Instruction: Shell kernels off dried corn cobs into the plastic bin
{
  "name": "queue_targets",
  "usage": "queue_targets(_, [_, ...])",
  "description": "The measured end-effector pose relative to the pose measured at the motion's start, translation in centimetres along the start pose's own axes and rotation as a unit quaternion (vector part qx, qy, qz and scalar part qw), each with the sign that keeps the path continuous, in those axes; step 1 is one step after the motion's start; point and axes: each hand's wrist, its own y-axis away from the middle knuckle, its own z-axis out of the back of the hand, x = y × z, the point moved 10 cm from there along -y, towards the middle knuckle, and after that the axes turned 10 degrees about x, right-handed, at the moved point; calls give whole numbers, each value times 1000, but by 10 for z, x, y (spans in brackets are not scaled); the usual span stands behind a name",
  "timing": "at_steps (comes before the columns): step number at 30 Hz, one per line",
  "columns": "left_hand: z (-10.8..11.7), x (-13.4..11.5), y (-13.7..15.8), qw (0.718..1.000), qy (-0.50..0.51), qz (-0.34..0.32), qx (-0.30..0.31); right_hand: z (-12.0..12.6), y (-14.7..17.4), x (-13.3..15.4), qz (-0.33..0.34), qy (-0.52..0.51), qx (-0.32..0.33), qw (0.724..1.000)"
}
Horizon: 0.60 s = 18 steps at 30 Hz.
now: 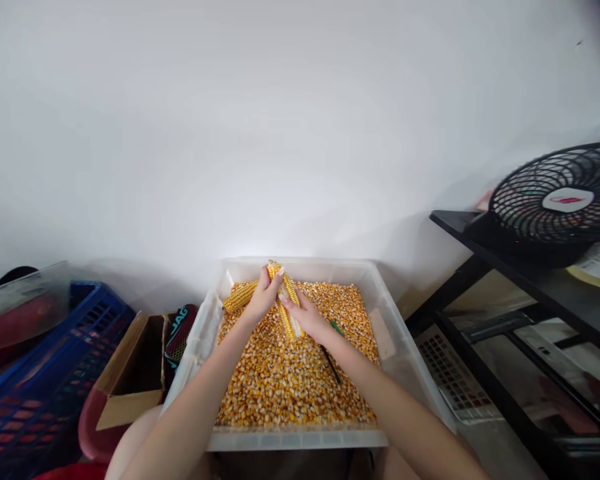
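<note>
Both my hands grip one corn cob (pixel 286 308), held tilted above a clear plastic bin (pixel 300 440). Some of its kernel rows are gone, and a pale bare strip shows along it. My left hand (pixel 265 291) wraps the upper end, with the thumb on the cob. Lower down, my right hand (pixel 303 315) closes round the other side, its thumb against the kernels. Loose corn kernels (pixel 290 387) cover the bin's floor. To the left of my left hand lies another corn cob (pixel 240 297), full of kernels. A thin dark tool (pixel 333 367) lies on the kernels, partly behind my right forearm.
A black fan (pixel 565 200) stands on a black shelf (pixel 460 223) at the right. On the left are an open cardboard box (pixel 130 360) in a reddish basin (pixel 91 420) and a blue crate (pixel 45 360). A white wall (pixel 300 133) rises behind the bin.
</note>
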Motion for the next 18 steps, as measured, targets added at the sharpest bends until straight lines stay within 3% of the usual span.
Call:
queue_targets(4, [-2, -8, 0, 1000, -10, -12, 18, -2, -3, -1, -4, -37, 23, 999])
queue_targets(10, [-6, 3, -2, 993, 110, 27, 22, 6, -3, 12, 49, 39, -14, 998])
queue_targets(18, [-8, 2, 0, 995, 89, 12, 35, 4, -3, 0, 19, 5, -15, 1000])
